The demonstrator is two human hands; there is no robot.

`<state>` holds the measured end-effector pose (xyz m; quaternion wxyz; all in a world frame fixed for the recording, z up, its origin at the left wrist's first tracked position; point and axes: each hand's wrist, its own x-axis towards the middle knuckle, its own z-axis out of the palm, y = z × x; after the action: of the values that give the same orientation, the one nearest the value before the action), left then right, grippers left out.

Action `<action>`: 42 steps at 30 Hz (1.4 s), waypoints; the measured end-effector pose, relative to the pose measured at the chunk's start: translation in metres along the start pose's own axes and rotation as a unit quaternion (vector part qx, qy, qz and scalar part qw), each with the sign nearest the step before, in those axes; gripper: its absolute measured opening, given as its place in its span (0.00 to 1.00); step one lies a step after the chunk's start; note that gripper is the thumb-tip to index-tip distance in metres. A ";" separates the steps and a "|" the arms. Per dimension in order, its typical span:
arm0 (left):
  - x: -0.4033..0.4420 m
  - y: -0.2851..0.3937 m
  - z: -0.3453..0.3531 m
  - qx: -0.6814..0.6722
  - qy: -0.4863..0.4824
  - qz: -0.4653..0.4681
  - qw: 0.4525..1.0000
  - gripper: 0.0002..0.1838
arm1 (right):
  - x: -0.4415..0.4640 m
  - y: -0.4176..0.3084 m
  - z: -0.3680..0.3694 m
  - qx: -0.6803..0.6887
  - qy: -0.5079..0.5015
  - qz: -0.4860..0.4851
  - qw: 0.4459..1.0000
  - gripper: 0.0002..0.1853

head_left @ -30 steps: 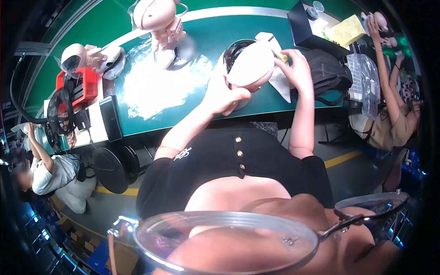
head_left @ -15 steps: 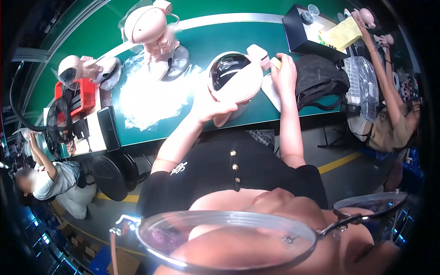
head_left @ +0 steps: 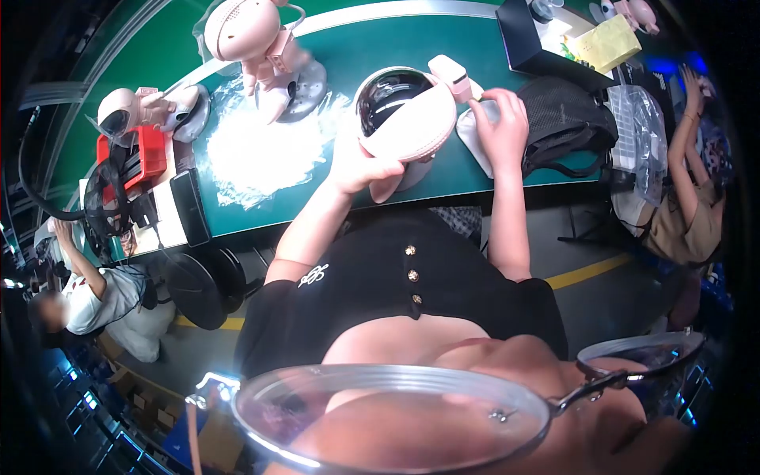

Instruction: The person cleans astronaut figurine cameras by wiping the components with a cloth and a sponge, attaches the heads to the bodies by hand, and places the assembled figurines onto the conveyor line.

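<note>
No legible txt, brand or no. anywhere. White script-style lettering (head_left: 313,274) sits on the front of the black top (head_left: 360,289) — too small/blurred to read. Coloured marks by the yellow pack (head_left: 609,46) — can't tell if txt. Keyboard (head_left: 625,127) chars also unreadable.

green table (head_left: 435,184), pink figure (head_left: 244,33), black bag (head_left: 560,123), crinkled plastic (head_left: 257,158)

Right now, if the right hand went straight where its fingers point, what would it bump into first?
Probably the small pink block beside the big rounded head; depth is unclear, so they may already touch.
</note>
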<state>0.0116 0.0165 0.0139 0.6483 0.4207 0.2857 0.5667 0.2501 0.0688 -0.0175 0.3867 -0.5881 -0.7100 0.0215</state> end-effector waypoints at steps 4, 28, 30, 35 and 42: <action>0.002 -0.026 -0.015 -0.018 -0.013 0.039 0.999 0.42 | -0.029 -0.013 -0.024 -0.021 -0.098 0.022 0.995 0.12; 0.003 0.001 0.013 -0.033 -0.046 0.033 0.998 0.50 | -0.023 -0.078 -0.027 0.422 -0.059 -0.008 0.905 0.08; 0.003 0.002 0.015 -0.013 -0.035 0.038 0.999 0.51 | -0.026 -0.089 -0.028 0.293 0.005 -0.108 0.950 0.09; 0.003 0.001 0.013 0.029 0.000 0.041 0.999 0.53 | -0.045 -0.092 -0.042 0.263 -0.011 -0.206 0.943 0.13; -0.016 -0.019 -0.024 0.015 -0.017 0.027 0.999 0.57 | -0.065 -0.043 -0.020 0.501 -0.132 0.237 0.822 0.11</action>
<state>-0.0027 0.0063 -0.0161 0.6311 0.4479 0.2719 0.5720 0.2272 -0.0083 -0.0163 0.5137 -0.4553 -0.4844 0.5424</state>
